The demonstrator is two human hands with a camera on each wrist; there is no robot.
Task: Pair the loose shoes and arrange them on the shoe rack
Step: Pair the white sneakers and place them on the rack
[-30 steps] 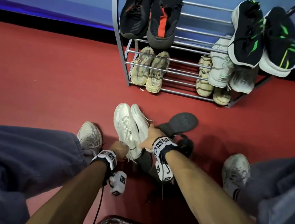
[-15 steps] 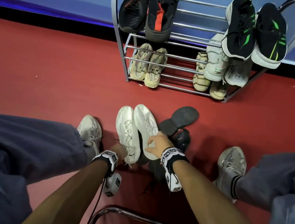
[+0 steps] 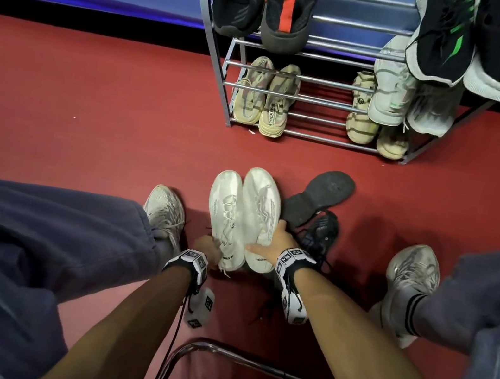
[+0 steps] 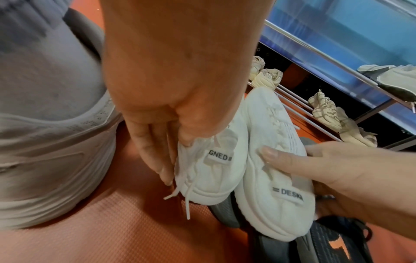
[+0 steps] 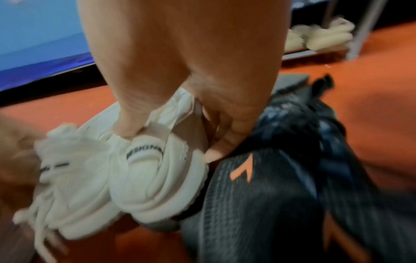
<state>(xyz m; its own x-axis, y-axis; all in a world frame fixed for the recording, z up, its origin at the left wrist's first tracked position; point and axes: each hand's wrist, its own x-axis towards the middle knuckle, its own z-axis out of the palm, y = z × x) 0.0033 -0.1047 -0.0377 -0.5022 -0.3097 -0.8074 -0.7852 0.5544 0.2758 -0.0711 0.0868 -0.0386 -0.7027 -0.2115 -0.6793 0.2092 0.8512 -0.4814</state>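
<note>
I have the two white sneakers side by side, toes pointing far, near my feet on the red floor. My left hand (image 3: 210, 247) pinches the heel of the left white sneaker (image 3: 226, 215), and my right hand (image 3: 272, 243) wraps thumb and fingers round the heel of the right white sneaker (image 3: 259, 214). They touch along their sides, so the pair looks made. To do this step well, I think I should keep both heels level and pressed together as I lift, so that one shoe does not slip. A loose lace (image 4: 188, 201) hangs from the left one, and it could catch. The shoe rack (image 3: 324, 102) stands far from me, with free bars in the middle between the other pairs, so I would aim there. Two black shoes (image 3: 317, 214) lie just right of my hands, and I should lift clear of them.
</note>
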